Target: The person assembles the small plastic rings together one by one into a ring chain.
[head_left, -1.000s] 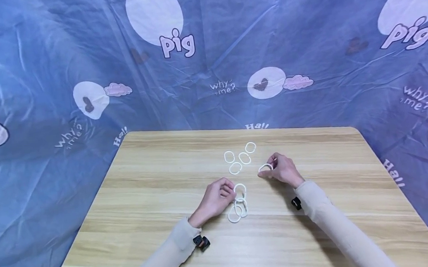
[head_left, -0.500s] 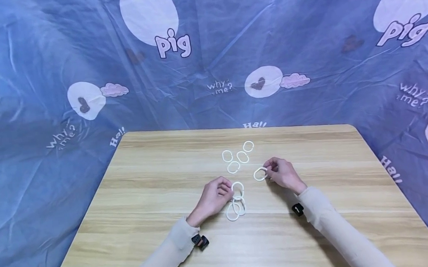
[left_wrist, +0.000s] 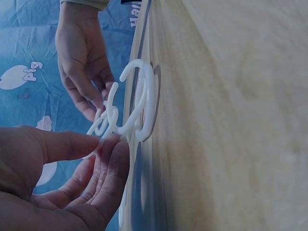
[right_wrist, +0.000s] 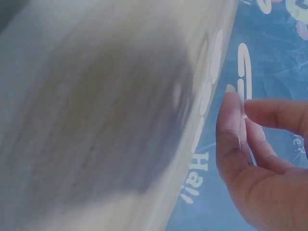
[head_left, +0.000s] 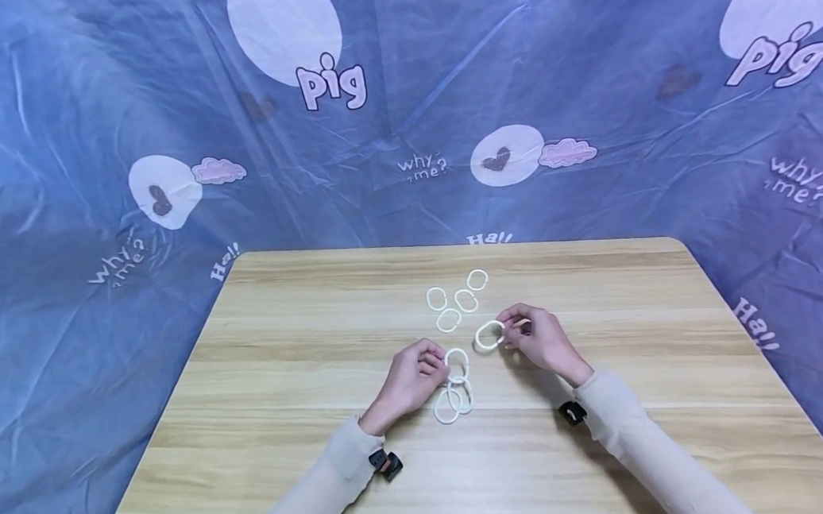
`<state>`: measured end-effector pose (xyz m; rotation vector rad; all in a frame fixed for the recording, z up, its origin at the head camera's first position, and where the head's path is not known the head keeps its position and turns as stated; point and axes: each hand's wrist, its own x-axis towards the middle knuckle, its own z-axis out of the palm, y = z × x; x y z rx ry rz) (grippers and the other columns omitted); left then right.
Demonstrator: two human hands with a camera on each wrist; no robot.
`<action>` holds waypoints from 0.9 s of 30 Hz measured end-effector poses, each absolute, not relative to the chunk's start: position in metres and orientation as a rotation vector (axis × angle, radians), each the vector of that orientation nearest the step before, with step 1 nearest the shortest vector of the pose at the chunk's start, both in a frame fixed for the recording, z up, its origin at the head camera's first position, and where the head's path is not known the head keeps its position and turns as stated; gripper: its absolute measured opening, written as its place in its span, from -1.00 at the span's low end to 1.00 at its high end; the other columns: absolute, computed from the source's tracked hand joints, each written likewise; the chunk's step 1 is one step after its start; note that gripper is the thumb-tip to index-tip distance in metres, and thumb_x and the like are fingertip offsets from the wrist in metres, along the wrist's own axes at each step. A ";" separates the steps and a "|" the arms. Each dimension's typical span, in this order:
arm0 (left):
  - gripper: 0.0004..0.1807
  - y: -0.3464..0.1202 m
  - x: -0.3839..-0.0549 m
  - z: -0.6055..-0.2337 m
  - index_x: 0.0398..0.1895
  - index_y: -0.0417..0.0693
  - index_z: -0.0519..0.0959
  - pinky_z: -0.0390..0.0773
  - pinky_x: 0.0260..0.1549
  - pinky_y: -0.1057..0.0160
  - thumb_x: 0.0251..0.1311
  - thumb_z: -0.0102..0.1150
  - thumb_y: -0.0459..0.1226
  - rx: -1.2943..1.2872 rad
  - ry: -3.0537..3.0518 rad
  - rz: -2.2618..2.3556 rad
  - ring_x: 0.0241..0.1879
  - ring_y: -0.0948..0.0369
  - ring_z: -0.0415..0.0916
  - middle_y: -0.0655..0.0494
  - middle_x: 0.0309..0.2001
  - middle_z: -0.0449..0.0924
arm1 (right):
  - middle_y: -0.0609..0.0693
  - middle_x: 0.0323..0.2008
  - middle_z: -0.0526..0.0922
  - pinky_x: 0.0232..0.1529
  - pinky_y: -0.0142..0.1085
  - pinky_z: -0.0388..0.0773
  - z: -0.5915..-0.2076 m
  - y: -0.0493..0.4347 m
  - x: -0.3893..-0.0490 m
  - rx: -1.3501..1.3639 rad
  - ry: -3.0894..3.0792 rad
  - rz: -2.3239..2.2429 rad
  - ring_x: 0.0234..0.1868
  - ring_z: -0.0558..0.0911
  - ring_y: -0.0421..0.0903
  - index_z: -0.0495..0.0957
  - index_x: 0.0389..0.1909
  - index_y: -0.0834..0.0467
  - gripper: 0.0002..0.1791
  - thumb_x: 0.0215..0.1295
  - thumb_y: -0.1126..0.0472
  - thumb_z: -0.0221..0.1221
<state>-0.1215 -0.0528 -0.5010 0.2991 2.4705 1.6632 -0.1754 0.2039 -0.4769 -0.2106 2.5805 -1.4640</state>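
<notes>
My left hand (head_left: 413, 380) pinches the upper ring of a short chain of linked white plastic curtain rings (head_left: 456, 351). In the left wrist view the chain's ring (left_wrist: 150, 98) nearest the camera is a thick oval with a gap in its side. To the right, my right hand (head_left: 542, 337) holds a single white curtain ring (head_left: 478, 340) between thumb and fingers, its free end pointing toward the chain. The right wrist view shows this held ring (right_wrist: 249, 72) edge-on, raised off the table, with a small gap in it.
Several loose white rings (head_left: 427, 297) lie on the wooden table (head_left: 283, 361) beyond both hands. A blue printed cloth (head_left: 383, 60) hangs behind and at the sides of the table. A small black device (head_left: 571, 413) sits at the right wrist.
My right hand has brought its ring leftward, closer to the chain, and the ring now shows more fully. The left hand and chain stay nearly in place; the head view has shifted slightly.
</notes>
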 end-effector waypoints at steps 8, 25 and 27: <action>-0.82 -0.053 -0.120 -0.504 -0.10 -0.26 0.61 0.67 -0.29 0.44 0.25 0.33 -0.41 0.295 2.458 1.684 -0.35 0.27 0.68 -0.12 -0.27 0.77 | 0.35 -0.10 0.69 -0.25 -0.21 0.79 -0.473 0.199 -0.166 -0.276 2.558 -1.501 -0.25 0.76 0.09 0.57 0.08 0.38 -0.69 0.33 0.51 0.18; -0.82 -0.052 -0.118 -0.500 -0.11 -0.28 0.61 0.69 -0.32 0.44 0.25 0.33 -0.43 0.289 2.433 1.707 -0.36 0.22 0.70 -0.17 -0.27 0.77 | 0.35 -0.07 0.68 -0.16 -0.34 0.74 -0.478 0.185 -0.156 -0.370 2.436 -1.545 -0.16 0.73 0.04 0.57 0.06 0.35 -0.70 0.32 0.46 0.24; -0.81 -0.051 -0.118 -0.499 -0.11 -0.30 0.60 0.69 -0.32 0.44 0.24 0.33 -0.43 0.291 2.426 1.711 -0.36 0.21 0.70 -0.18 -0.27 0.77 | 0.34 -0.07 0.68 -0.17 -0.34 0.74 -0.478 0.184 -0.155 -0.372 2.423 -1.549 -0.17 0.73 0.03 0.57 0.05 0.34 -0.70 0.31 0.47 0.24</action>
